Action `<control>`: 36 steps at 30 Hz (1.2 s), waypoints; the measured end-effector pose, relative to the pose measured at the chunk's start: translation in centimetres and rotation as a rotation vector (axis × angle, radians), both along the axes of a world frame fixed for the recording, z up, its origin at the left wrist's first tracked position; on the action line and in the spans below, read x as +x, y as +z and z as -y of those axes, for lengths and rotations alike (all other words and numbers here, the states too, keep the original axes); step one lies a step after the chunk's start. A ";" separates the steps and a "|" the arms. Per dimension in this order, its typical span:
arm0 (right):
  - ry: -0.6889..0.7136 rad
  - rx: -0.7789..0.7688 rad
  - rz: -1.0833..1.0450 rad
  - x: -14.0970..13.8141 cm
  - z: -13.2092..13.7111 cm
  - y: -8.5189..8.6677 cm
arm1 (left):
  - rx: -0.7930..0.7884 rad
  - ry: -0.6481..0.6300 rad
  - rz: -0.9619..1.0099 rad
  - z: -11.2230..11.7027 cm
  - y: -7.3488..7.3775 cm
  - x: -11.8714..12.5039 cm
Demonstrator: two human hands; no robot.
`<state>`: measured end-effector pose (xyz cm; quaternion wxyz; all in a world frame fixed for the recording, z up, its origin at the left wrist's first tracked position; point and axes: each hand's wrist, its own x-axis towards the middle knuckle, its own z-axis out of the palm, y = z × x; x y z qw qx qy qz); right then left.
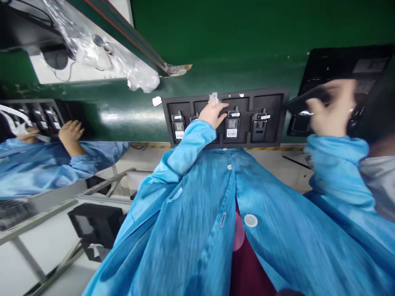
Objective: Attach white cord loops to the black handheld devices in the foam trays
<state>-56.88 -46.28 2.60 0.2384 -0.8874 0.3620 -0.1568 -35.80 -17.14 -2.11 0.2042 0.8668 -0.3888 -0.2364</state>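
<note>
The left hand (213, 114) is stretched forward from a blue sleeve, palm down, fingers loosely spread and laid flat. The right hand (331, 107) is raised higher at the right, blurred, fingers curled; its grip cannot be made out.

Black tray (279, 119), green belt (234, 37)

place: electronics factory line | signs: green conveyor belt (216, 49), device trays (173, 107), blue antistatic coats (191, 213)
</note>
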 end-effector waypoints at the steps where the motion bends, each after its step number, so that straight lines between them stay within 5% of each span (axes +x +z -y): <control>1: 0.192 0.126 0.019 1.3 -3.0 0.1 | 0.021 -0.038 0.005 0.5 -0.3 0.4; 3: 0.419 0.319 -0.017 3.5 -8.3 -0.6 | 0.051 -0.102 0.007 1.3 -0.8 0.8; 7: 0.599 0.372 -0.135 6.0 -13.7 -3.1 | 0.053 -0.163 -0.013 1.9 -1.4 1.1; 15: 0.664 0.291 -0.295 7.1 -13.7 -4.9 | 0.023 -0.114 -0.091 2.1 -2.4 1.1; 22: 0.714 0.213 -0.159 6.5 -14.3 -6.0 | 0.063 -0.139 -0.049 2.1 -1.8 0.9; 30: 0.550 -0.066 -0.299 4.7 -17.0 -7.2 | 0.075 -0.137 -0.024 1.8 -2.0 0.9; 36: 0.508 -0.095 -0.335 4.1 -17.6 -7.8 | 0.061 -0.102 -0.026 1.1 -2.1 0.2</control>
